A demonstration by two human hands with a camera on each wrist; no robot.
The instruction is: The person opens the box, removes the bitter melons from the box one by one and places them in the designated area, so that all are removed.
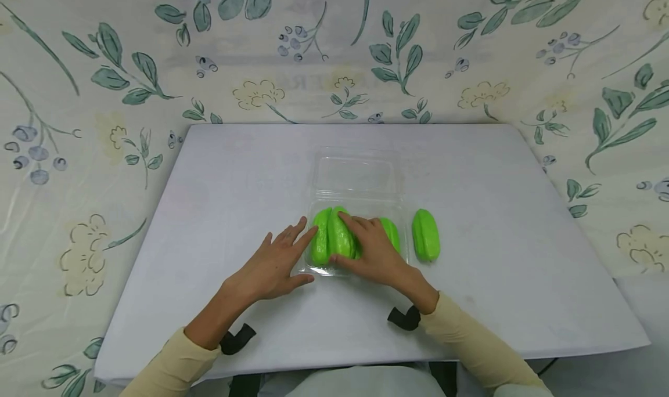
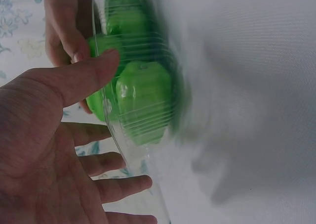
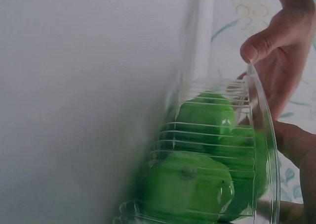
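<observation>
Right there in the clear box (image 1: 334,273), the right hand (image 1: 373,249) grips a glossy green fruit (image 1: 341,234); the left hand (image 1: 274,263) spreads its fingers beside the rim. The fruit looks light, firm and slightly slippery, best held across its long sides. The box probably flexes (thin plastic, that). I count one box, one loose fruit (image 1: 426,234) just beside it, and at least three inside, partly hidden.

Glossy green, rounded vegetables (image 3: 205,117) are lying inside a clear, ribbed plastic container (image 3: 261,98). The bare left grip (image 3: 286,48) is extending its thumb near this container; the right grip (image 3: 298,142) is showing only partly.
</observation>
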